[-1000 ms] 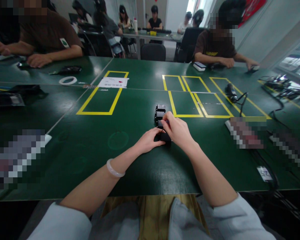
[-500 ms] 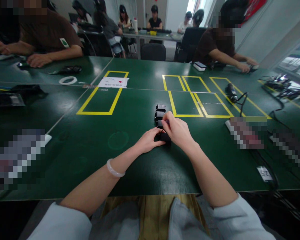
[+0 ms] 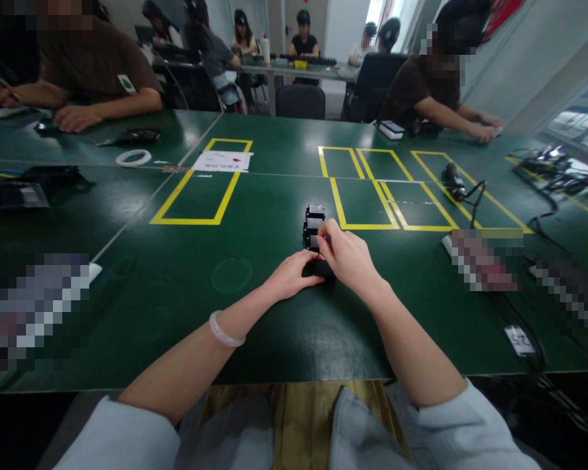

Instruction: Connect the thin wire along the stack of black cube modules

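Observation:
Small black box-shaped blocks (image 3: 314, 224) with tabs at their corners stand in a row on the green table, straight ahead of me. The nearest black block (image 3: 324, 268) is gripped at its left side by my left hand (image 3: 296, 273), thumb at the near edge and fingers at the far edge. My right hand (image 3: 345, 251) hangs over the block's right end, its fingertips pinched together. Whatever they hold is hidden by the hand. A thin dark strand shows between the two hands, too small to name.
Yellow tape frames (image 3: 186, 222) mark the green table (image 3: 274, 339). A tape roll (image 3: 133, 158) and a paper label (image 3: 223, 161) lie at the left. On the right are a black cylindrical device (image 3: 453, 181), blurred-out devices and cables (image 3: 543, 186). Co-workers sit across the table.
My hands and the black blocks stay in place. Across the table, the co-workers' hands at far left and far right have shifted slightly.

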Demonstrator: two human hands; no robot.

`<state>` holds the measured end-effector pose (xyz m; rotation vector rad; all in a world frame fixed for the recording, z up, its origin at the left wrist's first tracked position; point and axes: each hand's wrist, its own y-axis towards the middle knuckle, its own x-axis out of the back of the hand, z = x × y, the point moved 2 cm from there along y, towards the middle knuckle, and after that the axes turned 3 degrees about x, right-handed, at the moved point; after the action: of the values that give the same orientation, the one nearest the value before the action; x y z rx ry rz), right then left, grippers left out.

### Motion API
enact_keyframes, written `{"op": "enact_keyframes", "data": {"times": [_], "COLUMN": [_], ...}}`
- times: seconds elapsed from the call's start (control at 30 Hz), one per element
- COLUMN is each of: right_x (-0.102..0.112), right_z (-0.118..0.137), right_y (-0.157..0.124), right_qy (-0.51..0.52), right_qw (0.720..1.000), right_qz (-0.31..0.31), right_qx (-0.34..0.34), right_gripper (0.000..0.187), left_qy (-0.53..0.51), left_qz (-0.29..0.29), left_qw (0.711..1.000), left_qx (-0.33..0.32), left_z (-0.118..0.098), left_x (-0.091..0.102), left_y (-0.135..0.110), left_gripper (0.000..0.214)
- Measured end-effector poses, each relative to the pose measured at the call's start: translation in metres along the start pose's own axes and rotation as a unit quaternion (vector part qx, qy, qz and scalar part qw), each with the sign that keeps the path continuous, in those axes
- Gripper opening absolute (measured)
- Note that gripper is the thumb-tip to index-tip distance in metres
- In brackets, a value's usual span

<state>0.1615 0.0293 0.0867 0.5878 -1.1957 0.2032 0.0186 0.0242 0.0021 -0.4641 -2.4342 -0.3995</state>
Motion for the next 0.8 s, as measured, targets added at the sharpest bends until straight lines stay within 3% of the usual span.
{"op": "enact_keyframes", "data": {"times": [0.8], "right_x": [-0.0002], "right_z": [0.0020], "right_y": [-0.0006], "right_qy": [0.002], "right_qw": [1.000], "right_qz": [-0.013], "right_qx": [0.021], "right_gripper": [0.022], "left_qy": [-0.005], "left_qz": [0.006], "left_qw": [1.000], "left_qx": [-0.004], "left_z": [0.0009], "left_x": [-0.0001], "left_y": [0.0000], "left_gripper": [0.050]}}
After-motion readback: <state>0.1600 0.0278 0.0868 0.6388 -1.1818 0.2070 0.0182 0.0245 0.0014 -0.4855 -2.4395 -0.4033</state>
